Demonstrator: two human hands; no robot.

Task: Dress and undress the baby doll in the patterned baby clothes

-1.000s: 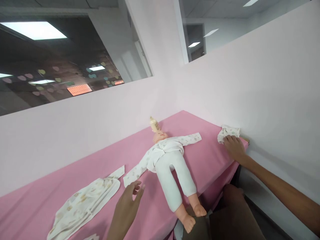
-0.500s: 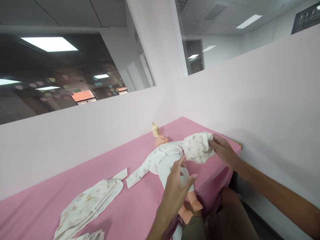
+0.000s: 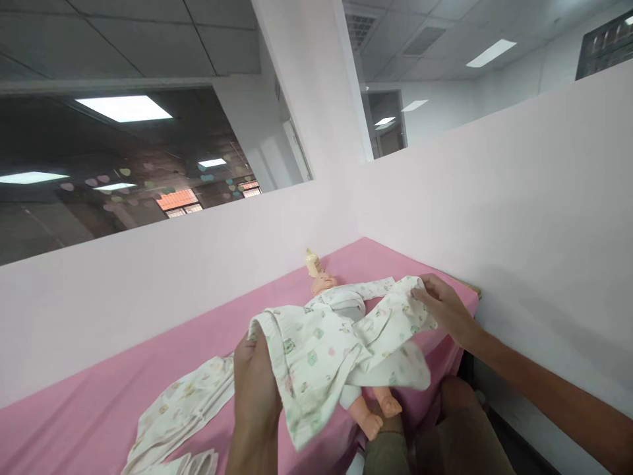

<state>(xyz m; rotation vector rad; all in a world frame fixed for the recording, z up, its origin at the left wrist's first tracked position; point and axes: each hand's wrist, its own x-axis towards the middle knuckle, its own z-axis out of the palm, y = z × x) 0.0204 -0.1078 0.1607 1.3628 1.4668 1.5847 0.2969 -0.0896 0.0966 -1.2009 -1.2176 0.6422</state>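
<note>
- Printed garment (image 3: 316, 349), white with small green and pink marks: held up in both my hands, spread in the air over the doll's middle and legs, in front of the pink-covered table (image 3: 415, 267)'s far corner.
- Left hand (image 3: 257, 376): closed on the wide banded end of the garment, the band standing partly open; fingertips hidden by cloth, so I cannot tell how far inside they reach.
- Right hand (image 3: 442, 307): thumb and fingers pinching the narrower far end, which bunches at the grip. A loose part hangs below, blurred.
- Doll (image 3: 324, 284): lies on its back, head toward the wall, dressed in a printed long-sleeved top (image 3: 373, 289). Bare feet stick out below my garment, at the table's near edge.
- Bottle (image 3: 312, 264): the one container here, just beside the doll's head, near the wall, tilted slightly. Pale yellow; whether that is contents or the bottle's own colour I cannot tell.
- Second garment (image 3: 182, 402): flat on the table to my left, yellowish print, partly behind my left hand.
- Folded white cloth (image 3: 200, 464): just beside it, cut off by the lower edge of view.
</note>
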